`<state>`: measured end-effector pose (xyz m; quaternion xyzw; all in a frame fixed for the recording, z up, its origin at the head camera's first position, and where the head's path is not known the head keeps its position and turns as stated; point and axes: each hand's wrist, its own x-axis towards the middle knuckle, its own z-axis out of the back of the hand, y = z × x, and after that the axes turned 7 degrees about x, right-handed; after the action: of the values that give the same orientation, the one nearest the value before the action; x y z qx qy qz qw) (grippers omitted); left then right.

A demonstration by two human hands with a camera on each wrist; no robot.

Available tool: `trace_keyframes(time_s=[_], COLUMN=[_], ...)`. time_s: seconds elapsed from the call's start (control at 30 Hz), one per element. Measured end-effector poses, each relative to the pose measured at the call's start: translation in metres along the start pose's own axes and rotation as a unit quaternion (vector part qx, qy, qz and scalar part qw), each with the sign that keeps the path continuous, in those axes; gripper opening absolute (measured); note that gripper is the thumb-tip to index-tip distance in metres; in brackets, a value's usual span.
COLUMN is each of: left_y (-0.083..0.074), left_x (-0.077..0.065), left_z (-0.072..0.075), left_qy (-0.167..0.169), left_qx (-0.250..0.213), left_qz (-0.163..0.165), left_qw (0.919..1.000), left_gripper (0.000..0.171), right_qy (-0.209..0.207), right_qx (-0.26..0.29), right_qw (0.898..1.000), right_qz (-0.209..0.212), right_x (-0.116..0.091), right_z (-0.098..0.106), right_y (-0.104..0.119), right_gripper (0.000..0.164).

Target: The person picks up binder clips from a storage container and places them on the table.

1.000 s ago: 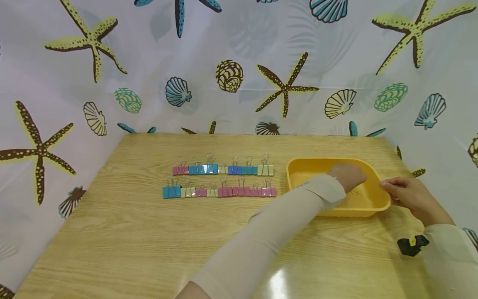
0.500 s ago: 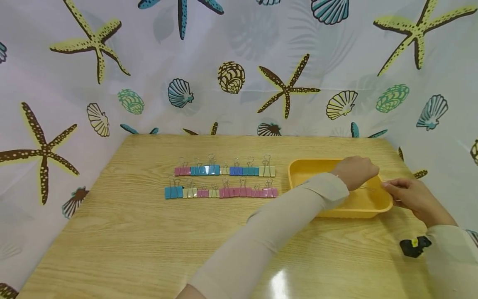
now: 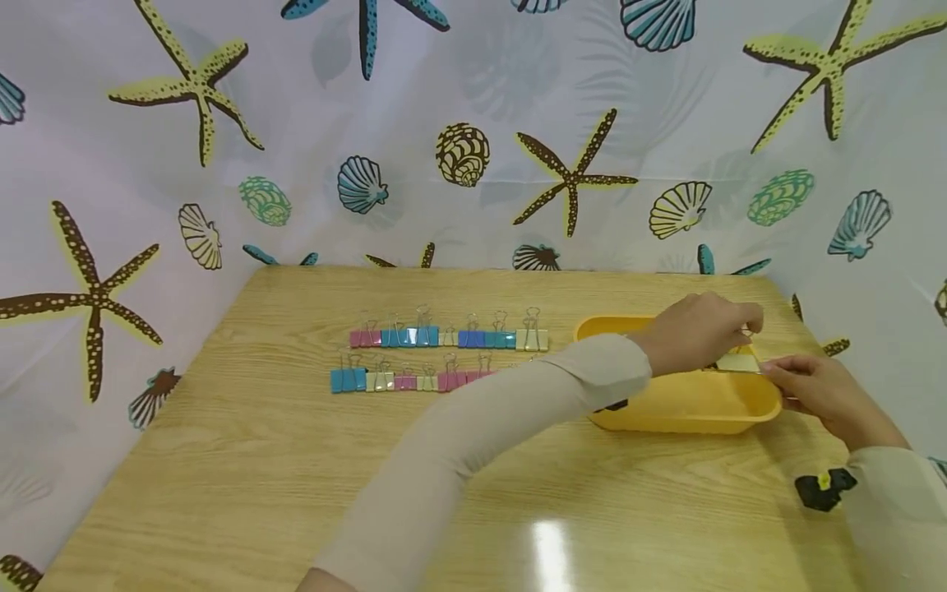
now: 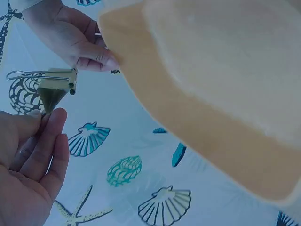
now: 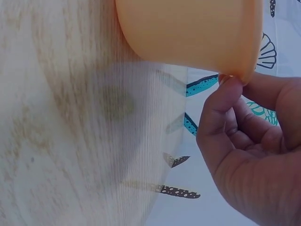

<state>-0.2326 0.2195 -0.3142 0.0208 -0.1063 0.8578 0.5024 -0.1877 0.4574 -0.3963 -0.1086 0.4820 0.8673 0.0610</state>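
Observation:
A pale yellow binder clip [image 3: 738, 362] is pinched by my left hand [image 3: 695, 333] above the right end of a yellow plastic tray [image 3: 684, 423]. The left wrist view shows the clip [image 4: 60, 79] between thumb and fingertips, its wire handle sticking out to the left. On the tray's right corner, my right hand [image 3: 824, 395] grips the rim. In the right wrist view, thumb and finger of this hand [image 5: 263, 150] pinch the tray's lip [image 5: 251, 42]. My left forearm covers part of the tray and the right end of the front clip row.
Two rows of coloured binder clips lie left of the tray: a back row [image 3: 425, 336] and a front row [image 3: 348, 381]. A black device [image 3: 824, 489] sits at my right wrist. Patterned cloth [image 3: 473, 99] stands behind and beside the wooden table [image 3: 259, 477].
My left hand has risen from inside the tray and moved rightward, bringing the pale yellow clip up into view. My right hand keeps its grip on the rim. The head view shifts slightly.

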Motion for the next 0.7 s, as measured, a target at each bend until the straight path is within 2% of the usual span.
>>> trace_keyframes(time_s=[0.13, 0.3, 0.37, 0.47, 0.57, 0.7], left_y=[0.025, 0.055, 0.066, 0.083, 0.101, 0.124], left_x=[-0.027, -0.063, -0.08, -0.105, -0.13, -0.168], left_z=[0.024, 0.044, 0.048, 0.05, 0.048, 0.042], left_qy=[-0.052, -0.105, -0.118, -0.118, -0.114, -0.124], left_qx=[-0.05, -0.111, -0.13, -0.154, -0.17, -0.2], left_qz=[-0.019, 0.002, 0.018, 0.046, 0.075, 0.116], left_qw=[0.9972, 0.9883, 0.9843, 0.98, 0.976, 0.9649], left_gripper=[0.018, 0.015, 0.015, 0.014, 0.014, 0.015], right_qy=[0.001, -0.009, -0.008, -0.008, -0.005, 0.001], right_qx=[-0.01, -0.027, -0.03, -0.03, -0.027, -0.022], right_qw=[1.0, 1.0, 0.999, 0.999, 1.0, 1.0], right_qz=[-0.008, -0.011, -0.01, -0.01, -0.009, -0.007], right_x=[0.002, 0.001, 0.001, 0.0, -0.001, 0.0], right_z=[0.0, 0.002, 0.002, 0.003, 0.004, 0.003], right_y=[0.001, 0.0, 0.001, 0.002, 0.002, 0.003], right_gripper=[0.059, 0.058, 0.058, 0.058, 0.058, 0.058])
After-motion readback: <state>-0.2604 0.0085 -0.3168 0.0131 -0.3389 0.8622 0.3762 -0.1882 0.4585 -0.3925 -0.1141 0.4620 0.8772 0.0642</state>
